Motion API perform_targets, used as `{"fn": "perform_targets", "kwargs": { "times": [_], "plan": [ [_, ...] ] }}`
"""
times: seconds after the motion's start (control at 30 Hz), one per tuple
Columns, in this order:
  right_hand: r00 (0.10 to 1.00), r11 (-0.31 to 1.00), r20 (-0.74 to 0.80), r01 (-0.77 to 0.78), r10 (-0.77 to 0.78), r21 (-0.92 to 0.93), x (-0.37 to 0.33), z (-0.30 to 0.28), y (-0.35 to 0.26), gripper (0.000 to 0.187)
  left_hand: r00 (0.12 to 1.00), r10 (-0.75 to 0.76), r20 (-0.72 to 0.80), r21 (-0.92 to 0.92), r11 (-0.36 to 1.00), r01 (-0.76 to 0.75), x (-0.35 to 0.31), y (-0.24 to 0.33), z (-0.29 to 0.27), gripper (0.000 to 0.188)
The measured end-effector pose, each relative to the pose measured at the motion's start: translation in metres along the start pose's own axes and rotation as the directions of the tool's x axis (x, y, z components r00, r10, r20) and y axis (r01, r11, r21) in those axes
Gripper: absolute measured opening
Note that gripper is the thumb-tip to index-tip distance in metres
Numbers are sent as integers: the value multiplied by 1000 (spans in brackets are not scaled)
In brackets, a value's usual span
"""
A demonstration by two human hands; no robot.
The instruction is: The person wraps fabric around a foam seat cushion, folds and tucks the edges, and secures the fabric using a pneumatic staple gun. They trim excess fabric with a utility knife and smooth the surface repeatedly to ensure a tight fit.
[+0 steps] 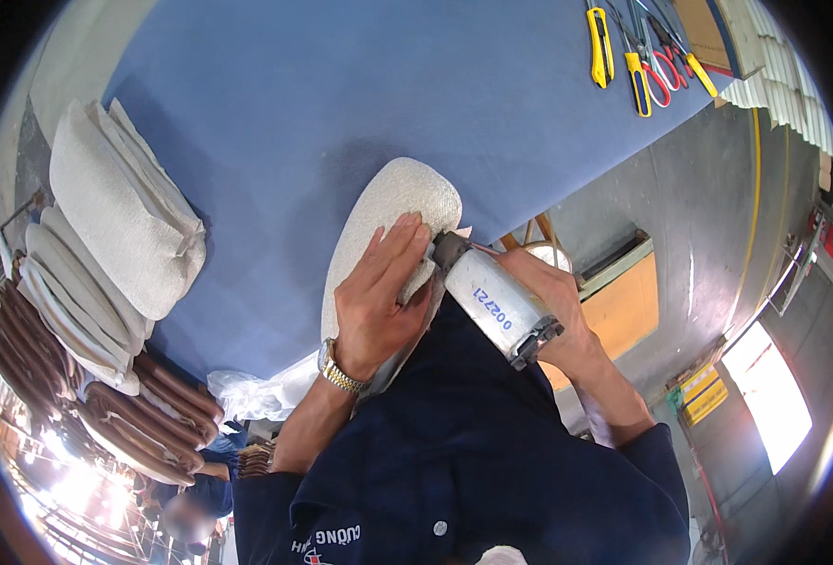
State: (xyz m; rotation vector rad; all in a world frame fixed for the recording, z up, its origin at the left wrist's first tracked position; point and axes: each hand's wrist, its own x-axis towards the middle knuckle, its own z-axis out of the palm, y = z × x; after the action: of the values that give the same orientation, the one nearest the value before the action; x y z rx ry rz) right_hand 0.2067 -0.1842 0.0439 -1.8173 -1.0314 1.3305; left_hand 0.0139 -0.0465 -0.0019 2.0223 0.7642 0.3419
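A pad covered in light grey woven fabric (pixel 400 193) lies on the blue table in front of me, its near end close to my body. My left hand (pixel 384 292) rests on it, fingers stretched out flat and pointing away from me. A silver air staple gun (pixel 496 306) with black end parts is in my right hand (pixel 558 301), whose fingers wrap round its far side and are partly hidden. The tool's black nose touches or nearly touches the pad's right edge, just beside my left fingertips; the exact contact cannot be made out.
Light fabric-covered pads (pixel 129 207) are piled at the left, with brown padded pieces (pixel 144 424) below. A yellow cutter (pixel 601 47), scissors (pixel 659 80) and other hand tools lie at the far right. Clear plastic (pixel 247 394) sits at the table's near edge. Another person (pixel 191 508) is lower left.
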Motion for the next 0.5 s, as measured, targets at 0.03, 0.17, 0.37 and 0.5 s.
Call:
{"fn": "perform_targets", "kwargs": {
  "times": [0.03,0.17,0.37,0.5],
  "plan": [
    [1000,1000,-10,6,-6,-12,0,1,1,65,1000,7,1,24,1000,-7,0,1,0,67],
    [993,995,-87,83,-78,56,2,9,10,54,999,-1,-34,17,1000,1,2,3,-1,65],
    [938,957,-212,288,-275,35,0,11,26,50,998,28,-51,47,999,-26,-5,-5,-3,66],
    [866,927,-349,375,-357,-15,-18,-4,58,47,997,-77,-17,140,987,78,-9,13,-7,73]
  ]
}}
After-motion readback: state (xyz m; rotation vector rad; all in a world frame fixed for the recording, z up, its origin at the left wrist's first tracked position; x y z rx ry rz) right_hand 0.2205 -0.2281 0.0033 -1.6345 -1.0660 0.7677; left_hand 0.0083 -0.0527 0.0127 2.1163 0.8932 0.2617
